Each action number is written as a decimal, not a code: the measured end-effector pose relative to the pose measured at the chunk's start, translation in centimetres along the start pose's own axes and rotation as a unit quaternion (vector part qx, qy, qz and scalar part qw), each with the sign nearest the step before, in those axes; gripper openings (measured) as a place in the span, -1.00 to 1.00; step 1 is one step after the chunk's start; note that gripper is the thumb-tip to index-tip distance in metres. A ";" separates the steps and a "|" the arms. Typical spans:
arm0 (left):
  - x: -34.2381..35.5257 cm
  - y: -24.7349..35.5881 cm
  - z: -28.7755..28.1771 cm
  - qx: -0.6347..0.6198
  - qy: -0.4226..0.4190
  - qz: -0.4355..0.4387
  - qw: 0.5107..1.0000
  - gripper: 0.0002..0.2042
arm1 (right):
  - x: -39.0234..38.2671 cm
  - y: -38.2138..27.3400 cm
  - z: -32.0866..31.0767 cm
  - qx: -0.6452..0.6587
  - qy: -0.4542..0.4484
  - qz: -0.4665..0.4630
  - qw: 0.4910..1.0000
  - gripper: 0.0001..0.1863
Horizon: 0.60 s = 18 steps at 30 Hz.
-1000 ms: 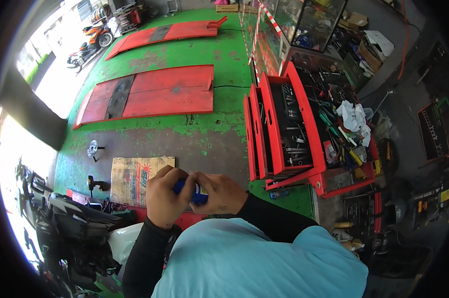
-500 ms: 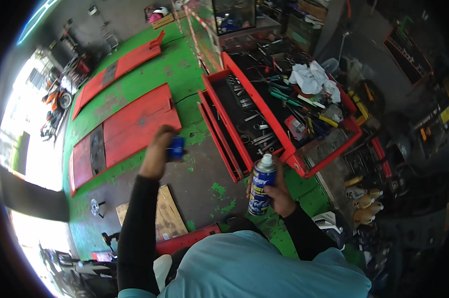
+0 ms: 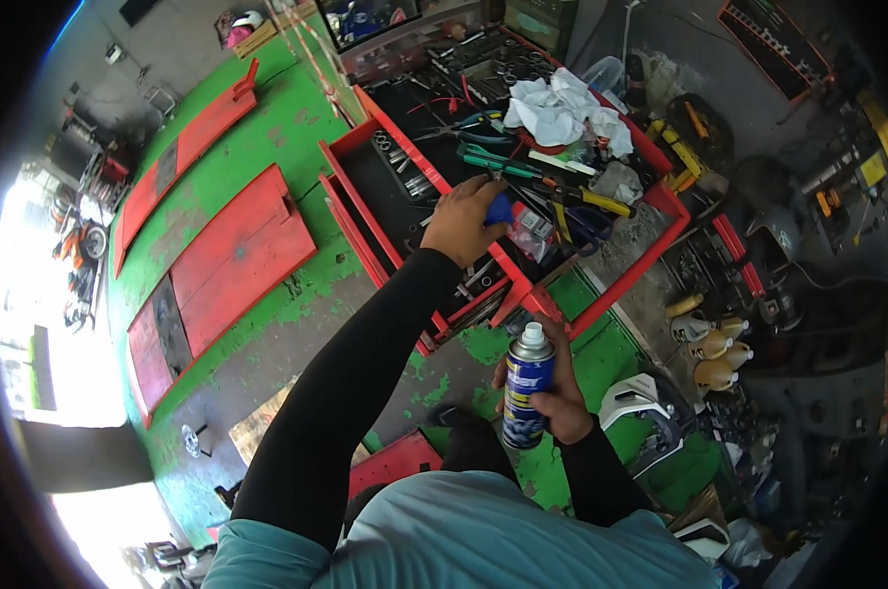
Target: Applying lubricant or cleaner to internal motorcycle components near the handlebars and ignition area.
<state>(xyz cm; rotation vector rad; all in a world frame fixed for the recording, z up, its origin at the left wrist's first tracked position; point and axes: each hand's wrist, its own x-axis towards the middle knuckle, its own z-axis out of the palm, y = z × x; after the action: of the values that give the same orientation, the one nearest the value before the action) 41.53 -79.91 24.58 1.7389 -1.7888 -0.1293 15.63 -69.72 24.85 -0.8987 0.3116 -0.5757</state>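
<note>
My left hand (image 3: 458,218) grips a blue cap (image 3: 498,208) over the red tool cabinet (image 3: 670,240), beside a red-and-silver pack (image 3: 530,239) and a scatter of pliers, cutters and wrenches (image 3: 488,162). My right hand (image 3: 566,402) holds an upright blue spray can (image 3: 524,378) below the cabinet, its white nozzle uncovered. An open drawer (image 3: 365,177) with sockets and spanners lies under and left of my left hand. Crumpled white cloth (image 3: 552,103) sits among the tools.
Two red ramp platforms (image 3: 218,280) lie on the green floor at left. Plastic jugs (image 3: 721,358), a white panel (image 3: 625,402) and hanging tools stand at right. A motorcycle (image 3: 90,240) is by the doorway. Cardboard (image 3: 252,427) lies on the floor below.
My hands separated, the cap coming off the can in my left hand. That hand then moved right, onto the tool cabinet. The view has swung toward the cabinet.
</note>
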 end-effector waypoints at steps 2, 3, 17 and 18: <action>-0.9 0.4 -0.4 -0.024 -0.004 -0.017 1.000 -0.37 | 0.7 0.3 -0.2 -0.073 -0.001 -0.011 0.997 0.08; -2.0 0.5 -1.0 -0.080 0.013 -0.030 0.996 -0.38 | 1.2 0.3 0.0 -0.107 0.011 0.004 0.994 0.06; -50.3 6.0 -9.4 -0.246 0.390 -0.555 0.692 -0.60 | 14.8 11.6 13.5 0.157 -0.374 0.304 0.862 -0.15; -53.2 7.9 -9.4 -0.204 0.431 -0.580 0.660 -0.60 | 15.3 13.4 14.9 0.367 -0.388 0.389 0.751 -0.15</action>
<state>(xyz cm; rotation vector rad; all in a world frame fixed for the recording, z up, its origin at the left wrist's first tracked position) 35.50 -26.24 16.47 1.8175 0.1882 -0.1610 39.70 -62.66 22.63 -0.1147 -0.3098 0.4798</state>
